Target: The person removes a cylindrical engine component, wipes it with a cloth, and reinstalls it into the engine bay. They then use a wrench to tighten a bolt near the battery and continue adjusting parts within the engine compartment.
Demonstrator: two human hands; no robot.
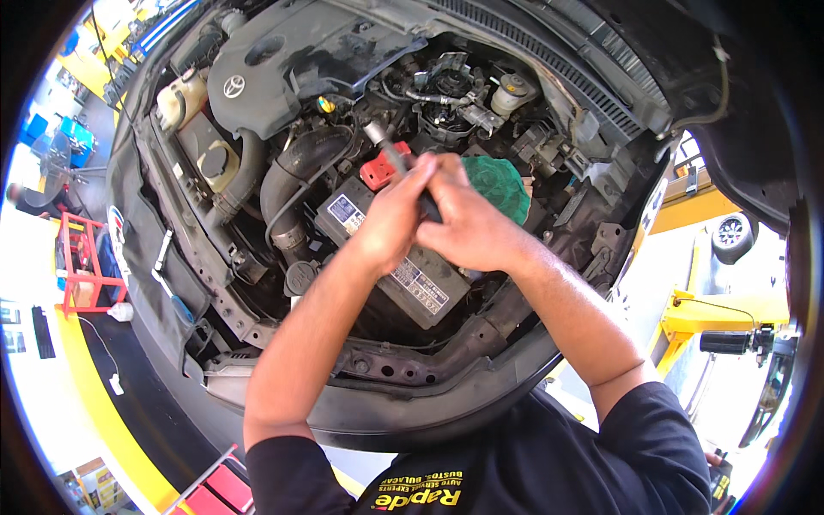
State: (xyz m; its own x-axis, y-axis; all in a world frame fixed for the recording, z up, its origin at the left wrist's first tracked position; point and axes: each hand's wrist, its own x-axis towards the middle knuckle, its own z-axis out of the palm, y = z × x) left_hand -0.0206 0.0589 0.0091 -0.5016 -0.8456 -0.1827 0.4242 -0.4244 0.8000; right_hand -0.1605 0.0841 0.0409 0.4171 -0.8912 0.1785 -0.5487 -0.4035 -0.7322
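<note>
Over the car battery [390, 296], my left hand [390, 215] and my right hand [476, 223] come together around one tool. It looks like a socket wrench [395, 159]: a shiny socket end and a dark shaft stick out past my fingers toward the engine. A bit of dark handle shows between my palms; the rest is hidden by my hands. Just beyond my left hand sits a red battery terminal cover [384, 167]. A green cloth [496, 189] lies behind my right hand, at the far right of the battery.
A dark engine cover [283, 64] and a thick air hose [287, 180] fill the left of the bay. A brake fluid reservoir [512, 93] stands at the back. Another hand tool [163, 257] lies along the front left edge. Yellow lift parts [721, 313] stand at right.
</note>
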